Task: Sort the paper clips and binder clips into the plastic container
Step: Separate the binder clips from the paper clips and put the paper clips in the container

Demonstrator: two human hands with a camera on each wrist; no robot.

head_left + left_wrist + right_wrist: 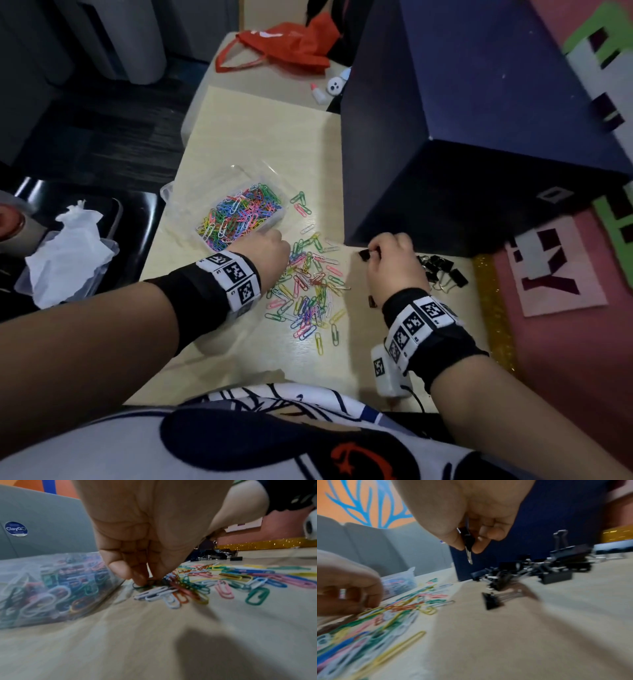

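progress: plastic container (pixel 274 219) roughly half-filled with paper clips | left: scattered paper clips (pixel 308 291), binder clip pile (pixel 442 270) (untouched) | left hand (pixel 267 253) pinching clips | right hand (pixel 394 260) pinching binder clip (pixel 468 539)

Red bag (pixel 284 44) on far table; dark blue box (pixel 462 137); crumpled tissue (pixel 68 246) left.

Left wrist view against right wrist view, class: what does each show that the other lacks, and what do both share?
Only the left wrist view: the ClayGo sticker. Only the right wrist view: the right hand pinching a black binder clip above the table. Both: the left hand on loose paper clips, the plastic container, the binder clip pile.
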